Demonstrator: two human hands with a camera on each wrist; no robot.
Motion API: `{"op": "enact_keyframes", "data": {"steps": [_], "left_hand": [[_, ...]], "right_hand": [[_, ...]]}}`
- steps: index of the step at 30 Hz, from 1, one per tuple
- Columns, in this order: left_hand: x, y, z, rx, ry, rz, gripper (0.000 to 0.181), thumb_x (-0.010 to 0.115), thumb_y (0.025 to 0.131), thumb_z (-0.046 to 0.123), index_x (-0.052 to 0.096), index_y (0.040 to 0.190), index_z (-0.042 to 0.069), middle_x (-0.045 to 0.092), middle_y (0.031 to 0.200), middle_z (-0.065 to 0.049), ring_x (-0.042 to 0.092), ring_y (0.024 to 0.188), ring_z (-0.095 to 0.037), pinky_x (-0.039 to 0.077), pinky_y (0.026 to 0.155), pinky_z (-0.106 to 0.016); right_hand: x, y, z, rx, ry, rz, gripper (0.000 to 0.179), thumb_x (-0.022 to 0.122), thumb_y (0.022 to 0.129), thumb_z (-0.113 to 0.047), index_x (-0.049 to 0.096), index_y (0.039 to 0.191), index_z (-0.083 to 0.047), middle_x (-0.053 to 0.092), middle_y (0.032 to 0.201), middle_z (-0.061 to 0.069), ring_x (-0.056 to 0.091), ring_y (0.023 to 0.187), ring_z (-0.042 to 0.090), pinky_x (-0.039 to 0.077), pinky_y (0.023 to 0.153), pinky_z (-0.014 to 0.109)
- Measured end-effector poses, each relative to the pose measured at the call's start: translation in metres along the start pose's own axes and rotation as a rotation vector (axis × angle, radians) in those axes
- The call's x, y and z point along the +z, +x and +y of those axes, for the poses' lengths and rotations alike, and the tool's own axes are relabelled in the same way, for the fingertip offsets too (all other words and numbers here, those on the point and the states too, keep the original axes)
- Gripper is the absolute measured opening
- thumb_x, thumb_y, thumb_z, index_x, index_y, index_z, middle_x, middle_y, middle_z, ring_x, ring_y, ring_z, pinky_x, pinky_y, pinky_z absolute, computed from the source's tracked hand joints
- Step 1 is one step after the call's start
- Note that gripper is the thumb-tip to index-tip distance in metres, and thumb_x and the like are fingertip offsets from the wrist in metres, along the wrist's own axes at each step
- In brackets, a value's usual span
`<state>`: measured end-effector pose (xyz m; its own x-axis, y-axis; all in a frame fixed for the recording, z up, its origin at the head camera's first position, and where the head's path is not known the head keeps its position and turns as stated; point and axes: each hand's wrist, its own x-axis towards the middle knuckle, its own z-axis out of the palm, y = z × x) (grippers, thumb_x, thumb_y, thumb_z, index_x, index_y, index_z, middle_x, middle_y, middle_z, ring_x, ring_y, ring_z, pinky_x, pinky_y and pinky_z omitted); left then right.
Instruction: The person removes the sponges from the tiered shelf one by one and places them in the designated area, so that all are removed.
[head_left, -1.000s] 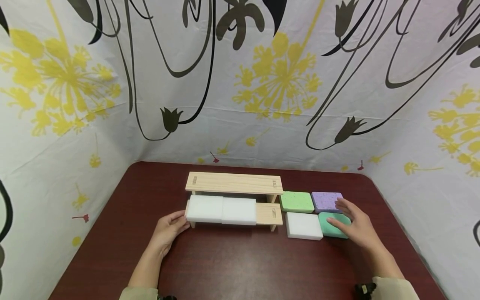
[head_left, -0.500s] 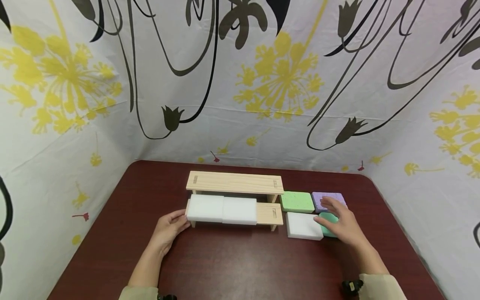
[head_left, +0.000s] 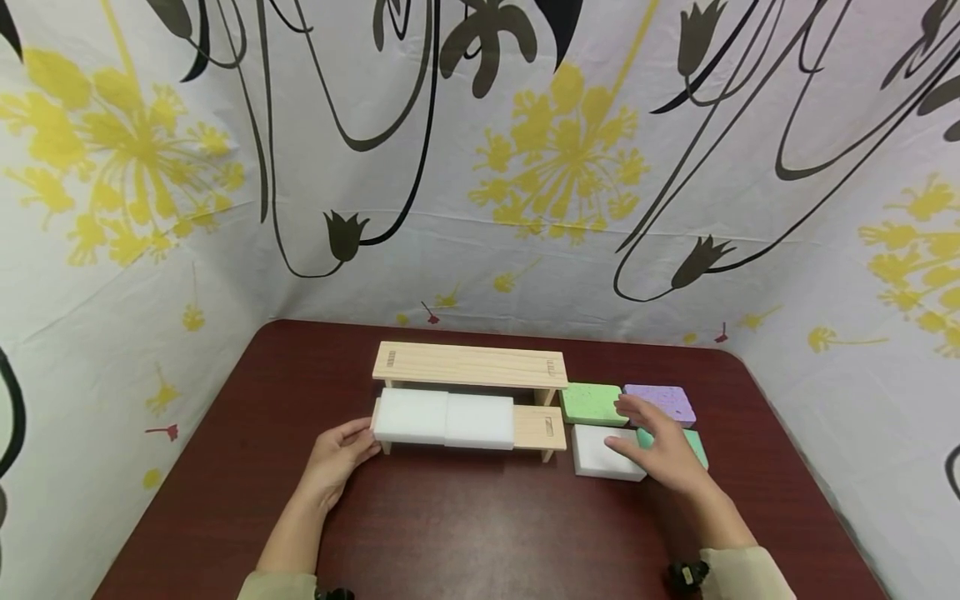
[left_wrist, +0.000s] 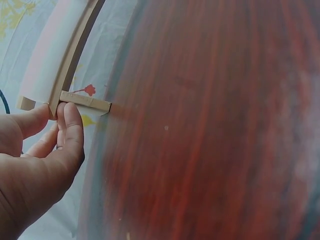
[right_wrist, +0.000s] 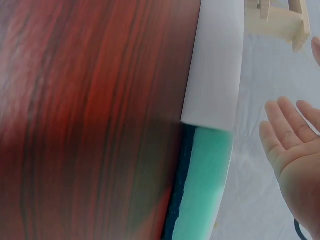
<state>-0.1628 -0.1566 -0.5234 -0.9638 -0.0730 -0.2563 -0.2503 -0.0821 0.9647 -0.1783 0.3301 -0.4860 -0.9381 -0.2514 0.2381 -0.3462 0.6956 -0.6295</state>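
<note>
My left hand (head_left: 335, 463) pinches the left end of the lower wooden shelf (head_left: 538, 427); in the left wrist view, thumb and fingers close on the board's end (left_wrist: 54, 107) beside its leg. Two white sponges (head_left: 444, 418) lie side by side on that shelf, covering most of its top. My right hand (head_left: 667, 450) hovers with spread, relaxed fingers over a loose white sponge (head_left: 600, 458) and a teal sponge (head_left: 696, 448), holding nothing. In the right wrist view the teal sponge (right_wrist: 205, 185) shows a dark underside layer. A green sponge (head_left: 592, 404) and a purple sponge (head_left: 663, 403) lie behind.
A taller wooden shelf (head_left: 468, 365) stands directly behind the lower one, its top bare. All sits on a dark red wooden table (head_left: 450, 533). Patterned white cloth (head_left: 420, 275) rises behind the table and at both sides.
My right hand has moved left, from over the teal and purple sponges toward the loose white one. The left hand keeps its hold on the shelf end.
</note>
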Motion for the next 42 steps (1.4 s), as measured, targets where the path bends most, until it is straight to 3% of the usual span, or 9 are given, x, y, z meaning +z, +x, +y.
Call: {"op": "enact_keyframes", "data": {"steps": [18, 20, 24, 27, 42], "left_hand": [[0.000, 0.004, -0.003, -0.009, -0.001, 0.005, 0.038, 0.053, 0.102, -0.004, 0.049, 0.139, -0.015, 0.054, 0.133, -0.036, 0.066, 0.105, -0.017, 0.058, 0.090, -0.026], [-0.001, 0.005, -0.003, -0.010, 0.001, 0.004, 0.038, 0.052, 0.102, -0.004, 0.049, 0.139, -0.015, 0.054, 0.134, -0.036, 0.066, 0.106, -0.018, 0.058, 0.091, -0.026], [-0.001, 0.005, -0.003, -0.014, 0.000, 0.004, 0.038, 0.052, 0.103, -0.004, 0.049, 0.139, -0.014, 0.054, 0.134, -0.035, 0.066, 0.106, -0.018, 0.058, 0.091, -0.026], [-0.001, 0.005, -0.003, -0.011, -0.006, 0.000, 0.038, 0.052, 0.103, -0.004, 0.048, 0.139, -0.015, 0.054, 0.134, -0.036, 0.066, 0.106, -0.018, 0.058, 0.091, -0.025], [0.000, 0.002, -0.003, -0.009, -0.004, -0.002, 0.040, 0.052, 0.103, -0.004, 0.046, 0.140, -0.016, 0.052, 0.135, -0.037, 0.066, 0.104, -0.017, 0.058, 0.091, -0.026]], "right_hand": [[0.023, 0.013, -0.020, -0.089, 0.081, -0.049, 0.072, 0.083, 0.087, -0.018, 0.047, 0.145, 0.004, 0.063, 0.131, 0.021, 0.060, 0.121, 0.035, 0.051, 0.100, 0.056], [0.021, 0.014, -0.034, -0.099, 0.087, -0.050, 0.071, 0.083, 0.086, -0.014, 0.047, 0.144, 0.006, 0.063, 0.130, 0.023, 0.061, 0.120, 0.037, 0.052, 0.099, 0.056], [0.024, 0.016, -0.039, -0.103, 0.102, -0.054, 0.072, 0.084, 0.085, -0.011, 0.047, 0.145, 0.005, 0.062, 0.132, 0.024, 0.060, 0.121, 0.038, 0.052, 0.100, 0.056], [0.030, 0.018, -0.031, -0.108, 0.115, -0.061, 0.074, 0.084, 0.085, -0.014, 0.046, 0.146, 0.003, 0.061, 0.134, 0.022, 0.059, 0.123, 0.035, 0.051, 0.101, 0.054], [0.036, 0.019, -0.035, -0.120, 0.163, -0.062, 0.070, 0.085, 0.084, -0.016, 0.051, 0.144, -0.003, 0.063, 0.131, 0.019, 0.061, 0.121, 0.033, 0.052, 0.101, 0.053]]}}
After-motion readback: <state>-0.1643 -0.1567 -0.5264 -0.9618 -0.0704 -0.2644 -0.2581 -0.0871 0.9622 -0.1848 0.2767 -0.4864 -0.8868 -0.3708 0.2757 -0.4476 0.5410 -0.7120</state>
